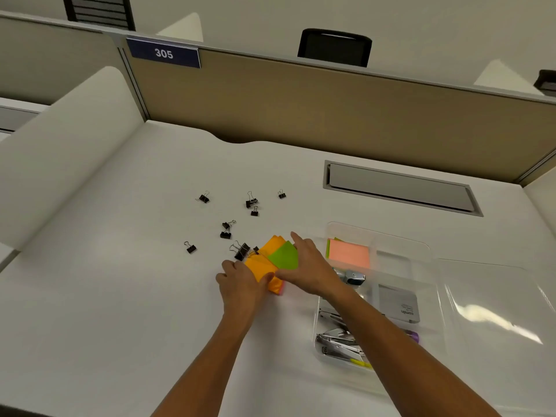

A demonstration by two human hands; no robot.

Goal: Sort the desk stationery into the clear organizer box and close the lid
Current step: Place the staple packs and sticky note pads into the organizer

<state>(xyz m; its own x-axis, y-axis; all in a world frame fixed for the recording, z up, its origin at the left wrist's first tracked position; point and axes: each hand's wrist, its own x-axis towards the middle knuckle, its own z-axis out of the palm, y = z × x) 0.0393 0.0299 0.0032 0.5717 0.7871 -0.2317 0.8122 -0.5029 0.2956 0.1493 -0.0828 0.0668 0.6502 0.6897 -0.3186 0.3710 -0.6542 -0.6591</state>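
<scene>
- Left hand [240, 282] curls on the near edge of the orange sticky notes [261, 263]; right hand [304, 266] presses flat-fingered on the green note [284, 254] atop them, not closed round anything.
- Notes lie fanned just left of the clear organizer box [421, 248], lid [493, 311] open to its right.
- Risk: loose sheets could splay or slip as I lift, since the stack isn't squared.
- Risk: a big binder clip [241, 250] touches the stack's far edge; could get dragged along.
- Risk: my right forearm crosses the box's near corner, might nudge it.
- White desk [120, 311], more clips scattered; tan partition [301, 100] labelled 305, black chair [335, 47] beyond.
</scene>
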